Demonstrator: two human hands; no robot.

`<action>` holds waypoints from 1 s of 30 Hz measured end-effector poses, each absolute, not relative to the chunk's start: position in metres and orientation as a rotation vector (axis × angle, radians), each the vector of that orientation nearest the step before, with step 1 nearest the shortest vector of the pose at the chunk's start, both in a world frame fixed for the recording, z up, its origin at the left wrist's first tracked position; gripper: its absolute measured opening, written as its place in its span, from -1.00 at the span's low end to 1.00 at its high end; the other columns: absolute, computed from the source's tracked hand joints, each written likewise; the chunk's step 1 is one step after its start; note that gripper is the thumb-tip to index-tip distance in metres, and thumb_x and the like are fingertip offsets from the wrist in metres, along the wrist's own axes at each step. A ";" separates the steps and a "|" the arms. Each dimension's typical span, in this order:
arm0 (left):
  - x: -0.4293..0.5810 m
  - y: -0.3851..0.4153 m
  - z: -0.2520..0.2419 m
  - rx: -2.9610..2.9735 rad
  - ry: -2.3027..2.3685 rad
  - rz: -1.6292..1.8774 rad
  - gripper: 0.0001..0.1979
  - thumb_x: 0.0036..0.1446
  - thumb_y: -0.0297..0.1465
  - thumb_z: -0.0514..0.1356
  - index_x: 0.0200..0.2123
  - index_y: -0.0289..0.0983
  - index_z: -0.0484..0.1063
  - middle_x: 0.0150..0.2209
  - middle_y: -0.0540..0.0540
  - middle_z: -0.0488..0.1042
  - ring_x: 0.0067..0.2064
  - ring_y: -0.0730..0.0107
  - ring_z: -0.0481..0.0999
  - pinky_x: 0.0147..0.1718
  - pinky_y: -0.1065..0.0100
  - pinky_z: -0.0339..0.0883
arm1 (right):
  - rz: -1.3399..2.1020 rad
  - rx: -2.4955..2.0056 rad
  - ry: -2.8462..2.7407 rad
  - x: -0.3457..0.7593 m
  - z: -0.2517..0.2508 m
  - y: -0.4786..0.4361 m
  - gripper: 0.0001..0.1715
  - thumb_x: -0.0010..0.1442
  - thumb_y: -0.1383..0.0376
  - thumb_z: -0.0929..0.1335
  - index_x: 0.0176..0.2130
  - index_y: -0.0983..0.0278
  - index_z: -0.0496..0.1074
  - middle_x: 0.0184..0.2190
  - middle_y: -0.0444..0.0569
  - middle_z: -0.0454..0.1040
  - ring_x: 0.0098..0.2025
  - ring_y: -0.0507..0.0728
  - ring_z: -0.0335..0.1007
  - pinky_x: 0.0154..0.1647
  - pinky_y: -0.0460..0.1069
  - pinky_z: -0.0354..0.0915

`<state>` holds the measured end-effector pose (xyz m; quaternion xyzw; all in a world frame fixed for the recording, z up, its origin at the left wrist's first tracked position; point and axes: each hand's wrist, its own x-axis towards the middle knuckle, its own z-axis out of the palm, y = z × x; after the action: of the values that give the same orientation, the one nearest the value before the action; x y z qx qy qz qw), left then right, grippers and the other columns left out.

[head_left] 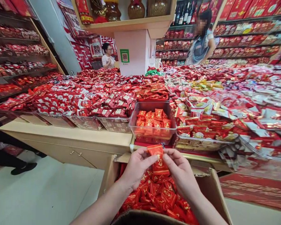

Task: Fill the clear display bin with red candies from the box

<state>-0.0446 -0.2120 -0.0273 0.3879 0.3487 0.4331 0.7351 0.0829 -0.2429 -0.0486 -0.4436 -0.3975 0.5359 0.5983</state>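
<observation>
Between my two hands is a red candy packet [159, 165] with gold print, held upright above an open cardboard box [219, 190]. My left hand [137, 167] pinches its left edge, the thumb lying across its front. On the other side my right hand [180, 168] grips the right edge between thumb and fingers. Many similar red packets [162, 197] fill the box below. Just beyond my hands, a clear plastic bin [152, 134] on the counter is partly filled with more red packets [153, 120].
Clear bins heaped with wrapped sweets [110, 103] line the wooden counter [84, 136]. Durian-labelled packets [199, 129] lie to the right. A pillar [133, 40] with a QR code rises behind. Two people [201, 40] are across the display; someone's legs [7, 150] show at left.
</observation>
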 end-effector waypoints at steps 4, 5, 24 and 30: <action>-0.045 -0.213 -0.031 0.779 0.737 1.040 -0.86 -0.14 -0.48 0.26 -0.41 -0.31 0.39 -0.43 0.03 0.47 -0.40 0.56 0.41 -0.35 0.49 0.28 | 1.309 -1.051 -0.989 0.081 -0.054 -0.247 -0.75 -0.03 0.22 0.36 -0.28 0.21 0.32 -0.37 -0.13 0.37 -0.39 0.02 0.29 -0.39 -0.09 0.26; -0.046 -0.214 -0.032 0.809 0.742 1.042 -0.86 -0.14 -0.48 0.26 -0.42 -0.32 0.39 -0.44 0.03 0.47 -0.41 0.56 0.41 -0.35 0.49 0.27 | 1.313 -1.074 -0.995 0.082 -0.057 -0.248 -0.82 -0.01 0.21 0.35 -0.35 0.22 0.33 -0.45 -0.16 0.36 -0.47 -0.01 0.26 -0.46 -0.10 0.25; -0.051 -0.213 -0.030 0.984 0.756 0.944 -0.65 -0.07 -0.45 0.22 -0.15 -0.31 0.31 -0.26 -0.11 0.50 -0.23 0.37 0.46 -0.19 0.35 0.29 | 1.216 -1.121 -1.029 0.084 -0.055 -0.237 -0.74 0.09 0.18 0.26 -0.21 0.24 0.32 -0.49 -0.11 0.37 -0.54 0.00 0.27 -0.47 -0.06 0.28; -0.067 -0.216 -0.034 1.205 0.851 0.987 -0.69 -0.02 -0.39 0.17 -0.14 -0.28 0.32 -0.20 -0.13 0.48 -0.18 0.32 0.45 -0.20 0.33 0.31 | 1.187 -1.104 -1.143 0.084 -0.041 -0.235 -0.79 -0.01 0.19 0.33 -0.49 0.30 0.34 -0.45 -0.10 0.37 -0.57 -0.06 0.17 -0.58 -0.12 0.19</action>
<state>-0.0667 -0.2156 -0.0337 0.5265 0.3716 0.4314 0.6313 0.0840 -0.2353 -0.0413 -0.4659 -0.4823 0.5010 0.5471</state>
